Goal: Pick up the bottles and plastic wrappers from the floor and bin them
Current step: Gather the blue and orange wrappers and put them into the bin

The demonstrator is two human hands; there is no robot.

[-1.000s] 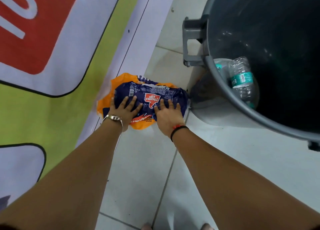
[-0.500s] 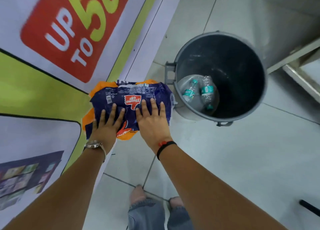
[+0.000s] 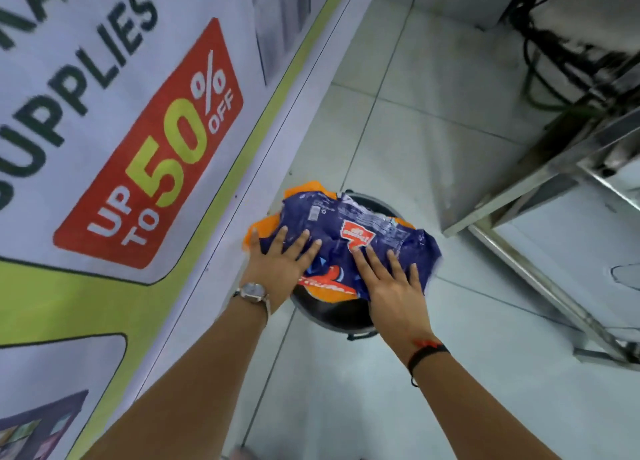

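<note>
- We see the plastic wrappers [image 3: 349, 248] held over the bin [image 3: 332, 316], hiding most of its opening
- Our left hand [image 3: 277, 269] lies on the wrappers' left part, our right hand [image 3: 394, 286] on their right part
- The printed banner [image 3: 114, 155] stands just left of the bin
- A metal frame [image 3: 540, 252] stands on the tiled floor [image 3: 433, 130] to the bin's right, apart from it
- Cables [image 3: 554, 54] hang behind, at the far right

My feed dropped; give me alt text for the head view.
Both hands, left hand and right hand, hold a blue-and-orange plastic wrapper over a dark bin on a tiled floor. A sale banner lies left.
</note>
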